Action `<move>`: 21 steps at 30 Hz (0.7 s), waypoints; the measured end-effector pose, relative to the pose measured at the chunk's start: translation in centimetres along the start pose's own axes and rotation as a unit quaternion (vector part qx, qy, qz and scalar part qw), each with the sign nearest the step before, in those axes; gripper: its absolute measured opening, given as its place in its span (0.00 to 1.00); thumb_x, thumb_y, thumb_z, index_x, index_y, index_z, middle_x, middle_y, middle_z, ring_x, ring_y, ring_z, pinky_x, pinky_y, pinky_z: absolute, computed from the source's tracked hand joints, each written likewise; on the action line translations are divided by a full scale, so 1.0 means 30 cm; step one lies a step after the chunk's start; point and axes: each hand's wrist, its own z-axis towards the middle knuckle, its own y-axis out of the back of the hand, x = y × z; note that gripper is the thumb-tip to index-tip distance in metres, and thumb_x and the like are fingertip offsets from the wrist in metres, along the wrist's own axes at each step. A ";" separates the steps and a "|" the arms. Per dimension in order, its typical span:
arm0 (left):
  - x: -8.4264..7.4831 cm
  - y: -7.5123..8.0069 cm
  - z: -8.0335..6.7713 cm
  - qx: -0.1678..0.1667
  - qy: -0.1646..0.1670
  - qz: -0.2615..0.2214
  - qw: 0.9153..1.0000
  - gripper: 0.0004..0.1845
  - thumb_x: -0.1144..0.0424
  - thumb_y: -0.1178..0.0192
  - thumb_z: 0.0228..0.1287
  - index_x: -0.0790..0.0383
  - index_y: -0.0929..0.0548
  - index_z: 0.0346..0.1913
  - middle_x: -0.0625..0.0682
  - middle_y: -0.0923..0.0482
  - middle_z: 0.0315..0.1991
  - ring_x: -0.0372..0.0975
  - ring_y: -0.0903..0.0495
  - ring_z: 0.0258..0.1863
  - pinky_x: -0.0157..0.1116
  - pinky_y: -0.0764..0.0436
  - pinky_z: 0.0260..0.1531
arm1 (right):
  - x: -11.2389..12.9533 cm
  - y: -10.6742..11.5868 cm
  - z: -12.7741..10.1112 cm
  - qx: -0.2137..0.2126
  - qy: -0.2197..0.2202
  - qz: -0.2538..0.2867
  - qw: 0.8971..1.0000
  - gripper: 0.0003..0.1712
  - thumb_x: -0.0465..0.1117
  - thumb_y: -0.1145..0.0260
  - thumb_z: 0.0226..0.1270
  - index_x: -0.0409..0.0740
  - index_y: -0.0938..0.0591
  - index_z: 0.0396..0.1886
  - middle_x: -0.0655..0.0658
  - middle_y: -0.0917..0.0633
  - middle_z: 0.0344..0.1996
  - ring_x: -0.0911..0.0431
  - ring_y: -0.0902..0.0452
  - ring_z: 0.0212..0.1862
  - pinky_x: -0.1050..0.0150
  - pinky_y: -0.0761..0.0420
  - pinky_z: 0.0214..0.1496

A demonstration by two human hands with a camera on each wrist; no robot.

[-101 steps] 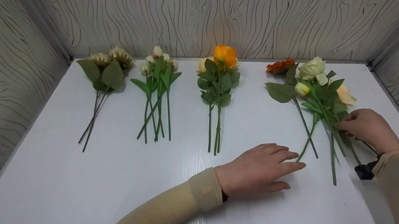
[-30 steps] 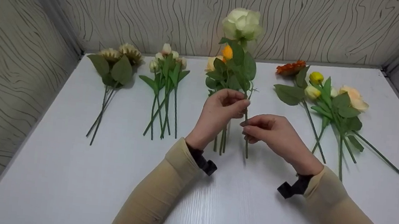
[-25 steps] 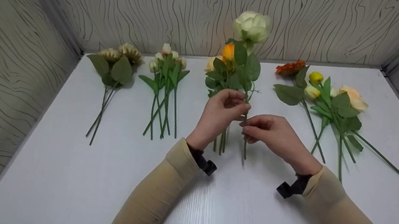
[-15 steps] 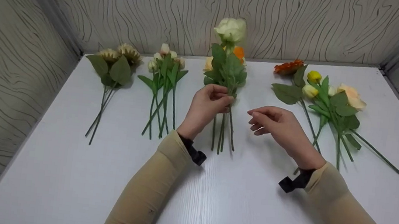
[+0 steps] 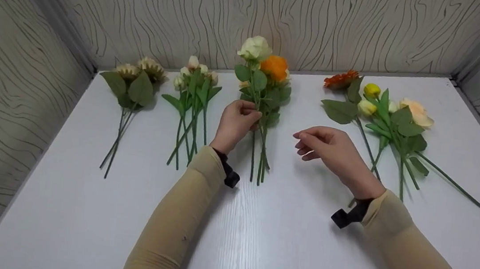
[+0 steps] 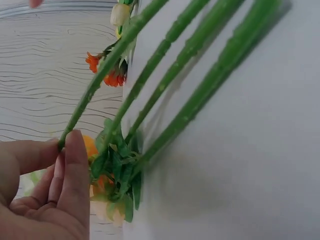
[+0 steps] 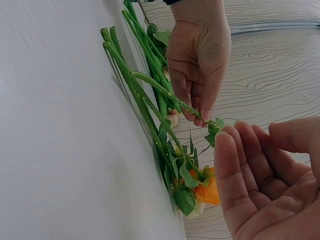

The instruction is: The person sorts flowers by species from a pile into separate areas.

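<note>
My left hand (image 5: 242, 113) pinches the stem of a white rose (image 5: 254, 48) between thumb and finger. It holds the rose tilted low over the middle bunch with the orange flower (image 5: 274, 67), the stem end down among that bunch's stems. In the left wrist view my left hand (image 6: 62, 145) pinches the green stem (image 6: 95, 87) above the bunch's stems (image 6: 200, 65) lying on the table. My right hand (image 5: 317, 143) hovers just right of the bunch, fingers loosely curled, holding nothing. In the right wrist view my right hand's fingers (image 7: 250, 170) are held apart from the stem (image 7: 160, 90).
On the white table (image 5: 282, 246) lie a sunflower bunch (image 5: 134, 83) at far left, a pale bud bunch (image 5: 194, 86) beside it, and a mixed pile of flowers (image 5: 384, 116) at right with a long stem (image 5: 453, 183) pointing right. Patterned walls (image 5: 367, 27) close the back and sides.
My right hand has let go of the white rose's stem and drawn away. My left hand has lowered the rose and moved it left, down onto the middle bunch.
</note>
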 end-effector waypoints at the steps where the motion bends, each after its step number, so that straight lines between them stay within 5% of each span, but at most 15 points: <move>1: 0.003 0.002 0.002 -0.002 0.005 0.005 1.000 0.14 0.66 0.37 0.73 0.66 0.23 0.57 0.58 0.21 0.46 0.44 0.18 0.40 0.44 0.15 0.47 | 0.000 -0.001 0.000 0.001 0.000 -0.001 1.000 0.20 0.49 0.37 0.78 0.38 0.15 0.55 0.31 0.16 0.47 0.43 0.16 0.48 0.56 0.14 0.51; 9: 0.016 0.013 0.007 0.020 0.040 0.073 0.996 0.16 0.64 0.38 0.74 0.66 0.24 0.59 0.56 0.21 0.47 0.43 0.18 0.40 0.42 0.16 0.46 | -0.003 0.001 0.004 0.006 -0.004 -0.004 1.000 0.21 0.49 0.38 0.79 0.35 0.17 0.57 0.34 0.15 0.46 0.43 0.17 0.49 0.56 0.14 0.51; 17: -0.033 -0.034 -0.028 0.004 -0.056 0.102 0.993 0.16 0.65 0.39 0.74 0.65 0.22 0.60 0.53 0.20 0.48 0.41 0.19 0.42 0.36 0.17 0.40 | 0.003 0.020 -0.002 -0.007 0.003 0.002 1.000 0.21 0.52 0.37 0.78 0.40 0.15 0.54 0.30 0.16 0.47 0.45 0.16 0.48 0.56 0.14 0.51; 21: -0.052 -0.083 -0.030 0.027 -0.060 0.163 0.984 0.14 0.64 0.37 0.73 0.63 0.19 0.58 0.50 0.20 0.45 0.39 0.20 0.42 0.34 0.17 0.40 | 0.005 0.033 -0.006 -0.026 0.009 0.005 1.000 0.22 0.54 0.37 0.77 0.41 0.15 0.55 0.31 0.16 0.46 0.46 0.16 0.47 0.55 0.14 0.51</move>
